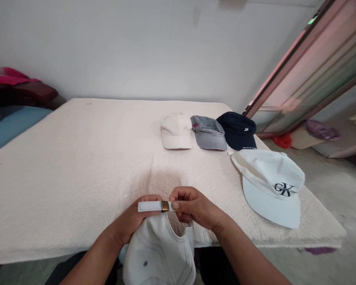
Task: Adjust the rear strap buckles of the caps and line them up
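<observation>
The left hand (133, 219) and the right hand (196, 208) are held close together at the lower middle of the view. The bare left forearm (87, 261) and right forearm (249, 253) are angled inward from the bottom edge, and the left wrist (114, 236) and right wrist (218, 226) are slightly bent. The left fingers (150, 200) are curled over, the right fingers (180, 194) are pinched, and the two hands are nearly touching.
</observation>
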`<state>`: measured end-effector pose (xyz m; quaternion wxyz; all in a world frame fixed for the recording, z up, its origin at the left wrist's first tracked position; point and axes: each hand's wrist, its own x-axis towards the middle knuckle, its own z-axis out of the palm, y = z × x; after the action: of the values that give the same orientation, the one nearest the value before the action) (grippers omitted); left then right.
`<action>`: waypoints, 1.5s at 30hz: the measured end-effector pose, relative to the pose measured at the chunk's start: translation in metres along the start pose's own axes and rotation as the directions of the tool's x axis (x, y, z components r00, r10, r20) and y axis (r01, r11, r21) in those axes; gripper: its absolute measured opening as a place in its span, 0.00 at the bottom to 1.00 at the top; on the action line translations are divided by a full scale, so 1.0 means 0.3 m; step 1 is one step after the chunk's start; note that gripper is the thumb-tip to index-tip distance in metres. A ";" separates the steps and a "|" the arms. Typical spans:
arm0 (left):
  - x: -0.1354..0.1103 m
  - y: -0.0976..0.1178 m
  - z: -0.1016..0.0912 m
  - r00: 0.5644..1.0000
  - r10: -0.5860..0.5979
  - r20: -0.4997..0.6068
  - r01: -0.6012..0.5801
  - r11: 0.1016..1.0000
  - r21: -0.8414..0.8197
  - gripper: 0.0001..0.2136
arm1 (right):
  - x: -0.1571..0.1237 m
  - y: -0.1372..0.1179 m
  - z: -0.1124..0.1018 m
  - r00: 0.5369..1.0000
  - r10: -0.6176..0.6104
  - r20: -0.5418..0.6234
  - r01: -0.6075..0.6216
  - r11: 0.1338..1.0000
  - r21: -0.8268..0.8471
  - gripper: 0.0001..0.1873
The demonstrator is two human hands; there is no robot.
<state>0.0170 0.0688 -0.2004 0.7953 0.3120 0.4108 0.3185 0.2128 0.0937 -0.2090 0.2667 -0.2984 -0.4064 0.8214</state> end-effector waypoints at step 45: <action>-0.016 0.015 -0.055 0.989 -0.091 0.118 0.074 0.987 0.143 0.11 | 0.003 0.002 0.019 0.998 0.040 -0.042 -0.049 0.969 -0.243 0.07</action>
<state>-0.0003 0.0717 -0.2026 0.8083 0.3684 0.3940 0.2360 0.2079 0.0910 -0.2070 0.2172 -0.3532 -0.4925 0.7652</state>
